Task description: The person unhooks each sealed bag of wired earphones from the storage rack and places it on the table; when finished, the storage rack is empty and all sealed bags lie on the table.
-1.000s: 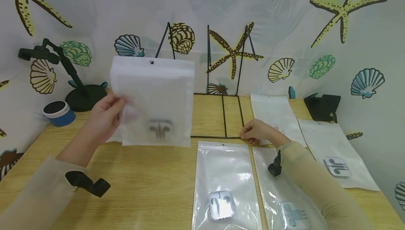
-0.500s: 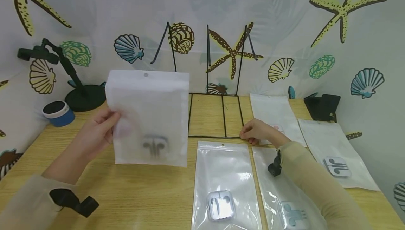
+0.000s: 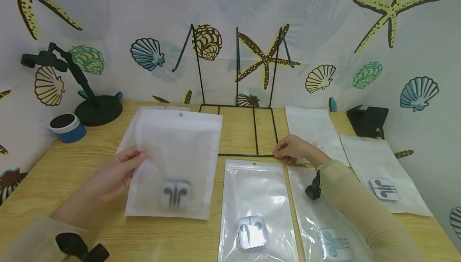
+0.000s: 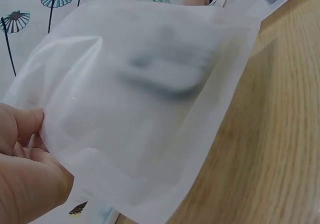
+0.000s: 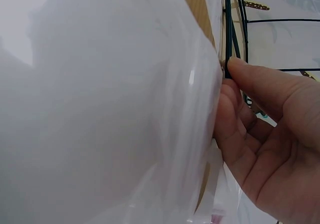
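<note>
My left hand (image 3: 111, 176) pinches the left edge of a frosted white zip bag (image 3: 169, 146), held tilted above the table. A square case of earphones (image 3: 175, 195) shows through near its bottom. In the left wrist view, thumb and fingers (image 4: 31, 121) grip the bag's edge. My right hand (image 3: 297, 149) pinches the front right corner of a black wire display rack (image 3: 245, 155); its hooks rise at the back. The right wrist view shows the thumb and fingers on the thin black rod (image 5: 228, 33), with a glossy bag (image 5: 110, 108) close in front.
Another white bag (image 3: 131, 128) lies behind the held one. Two glossy bags (image 3: 252, 190) (image 3: 306, 198) with earphones lie in front of the rack. More bags (image 3: 381, 162) lie at right, near a black stand (image 3: 369, 120). A lamp (image 3: 99, 110) and blue jar (image 3: 68, 132) stand at left.
My left hand has brought the frosted bag down and away from the rack's left hook, uncovering the hook and the bag behind. The right hand stays on the rack's corner.
</note>
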{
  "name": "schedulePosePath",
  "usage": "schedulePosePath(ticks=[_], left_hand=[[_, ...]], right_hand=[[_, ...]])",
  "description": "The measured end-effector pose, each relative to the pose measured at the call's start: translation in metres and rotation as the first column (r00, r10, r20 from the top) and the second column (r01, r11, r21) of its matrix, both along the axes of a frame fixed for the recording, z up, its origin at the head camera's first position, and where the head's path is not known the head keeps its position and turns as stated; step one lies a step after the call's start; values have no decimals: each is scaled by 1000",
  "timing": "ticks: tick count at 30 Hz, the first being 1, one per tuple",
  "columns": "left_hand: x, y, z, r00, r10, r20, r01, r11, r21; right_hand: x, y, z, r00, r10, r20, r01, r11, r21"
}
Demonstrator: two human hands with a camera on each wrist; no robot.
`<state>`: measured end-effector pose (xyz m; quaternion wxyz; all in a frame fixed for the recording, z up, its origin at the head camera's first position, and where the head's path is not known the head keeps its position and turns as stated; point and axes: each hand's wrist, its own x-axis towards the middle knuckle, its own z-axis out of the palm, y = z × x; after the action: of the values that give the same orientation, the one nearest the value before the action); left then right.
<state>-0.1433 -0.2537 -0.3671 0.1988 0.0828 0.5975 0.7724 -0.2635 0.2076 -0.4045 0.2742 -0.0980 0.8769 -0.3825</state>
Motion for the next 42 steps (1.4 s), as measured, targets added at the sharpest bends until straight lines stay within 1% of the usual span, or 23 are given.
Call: schedulePosePath(ticks=[2,4,8,10,14,16,20,24,27,28,33,36,39,40,42], left_hand=[[2,2,-5,1000,-11,28,10,999,31],[4,3,-10,998,-6,60,4,999,36],[7,5,-17,991,19,130,-16,1000,-22],[7,5,-21,989,22,146,-14,999,-51],[8,4,-26,987,12,158,0,997,-75],[8,3,-28,984,7,176,6,997,-76],[8,2,-30,980,10,200,14,993,-118],[8,2,-30,976,28,218,22,974,-225],[8,2,-29,973,25,231,45,956,-291],[8,2,-29,973,16,230,55,952,-301],[6,-2,-33,971,-38,234,119,931,-344],[5,-5,-36,968,-92,234,172,920,-351],[4,-6,-36,961,-153,229,228,908,-352],[5,-6,-35,960,-164,228,241,899,-366],[5,-5,-33,958,-177,223,258,873,-413]], right_hand=[[0,0,-1,1000,3,-2,-3,1000,1],[0,0,-1,1000,0,-2,0,1000,3],[0,-1,-1,1000,4,-5,-4,1000,9],[0,-1,-1,1000,3,-6,-3,1000,13],[0,-1,-1,1000,0,-6,0,1000,13],[0,-1,-1,1000,3,-5,-2,1000,14],[-1,0,-1,1000,4,-7,-4,1000,15],[-1,0,-3,1000,0,-7,0,1000,15],[-2,1,-3,1000,2,-8,-2,1000,17],[-1,0,-2,1000,1,-8,-1,1000,17],[0,-1,0,1000,-4,-7,5,1000,20],[1,-1,1,1000,-3,-8,3,1000,17],[2,-2,2,1000,-2,-11,2,1000,15],[2,-2,2,1000,-2,-11,2,1000,14],[1,-1,1,1000,-3,-11,3,1000,15]])
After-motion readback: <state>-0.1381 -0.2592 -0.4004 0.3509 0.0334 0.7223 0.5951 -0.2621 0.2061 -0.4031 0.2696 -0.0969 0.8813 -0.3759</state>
